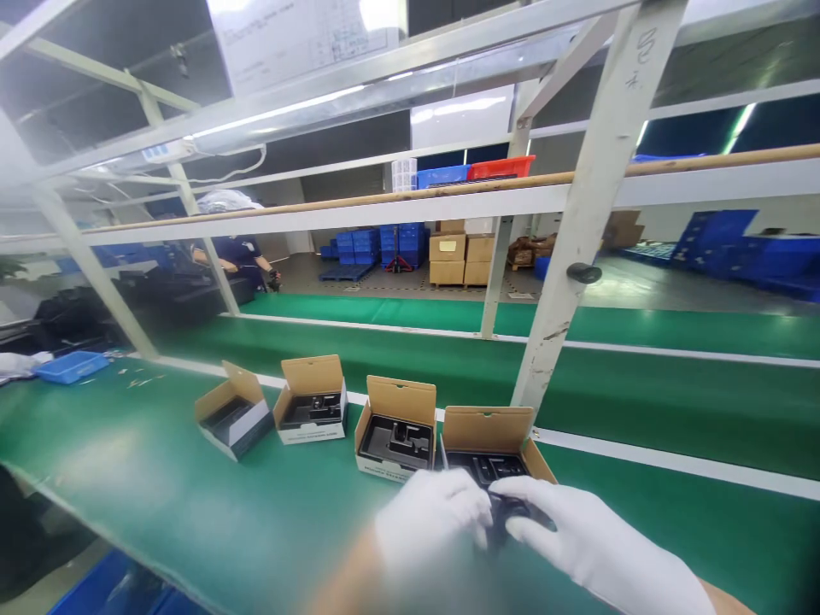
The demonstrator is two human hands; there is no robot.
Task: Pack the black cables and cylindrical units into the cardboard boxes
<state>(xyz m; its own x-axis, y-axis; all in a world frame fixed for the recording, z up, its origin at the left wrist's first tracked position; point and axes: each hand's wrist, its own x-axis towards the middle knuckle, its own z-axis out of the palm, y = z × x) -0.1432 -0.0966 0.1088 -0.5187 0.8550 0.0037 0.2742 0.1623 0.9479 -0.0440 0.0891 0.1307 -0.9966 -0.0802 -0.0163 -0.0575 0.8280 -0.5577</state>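
Note:
My left hand (pixel 432 512) and my right hand (pixel 580 530), both in white gloves, meet in front of the rightmost box. Between them is a small dark, rounded part (pixel 503 517), blurred and partly covered by my fingers. Thumb and fingers of my right hand curl round it, while my left fingers are pinched at its left side. Just behind stands an open cardboard box (pixel 488 425) with a black insert (pixel 490 465), its front hidden by my hands. Left of it is another open box (pixel 401 396) with a black insert holding small dark pieces.
Farther left on the green work surface (pixel 192 504) stand two more open boxes, one upright (pixel 313 374) and one turned at an angle (pixel 240 436). A white shelf post (pixel 564 282) rises behind the rightmost box. A blue tray (pixel 72 367) lies far left; a person (pixel 240 260) is beyond.

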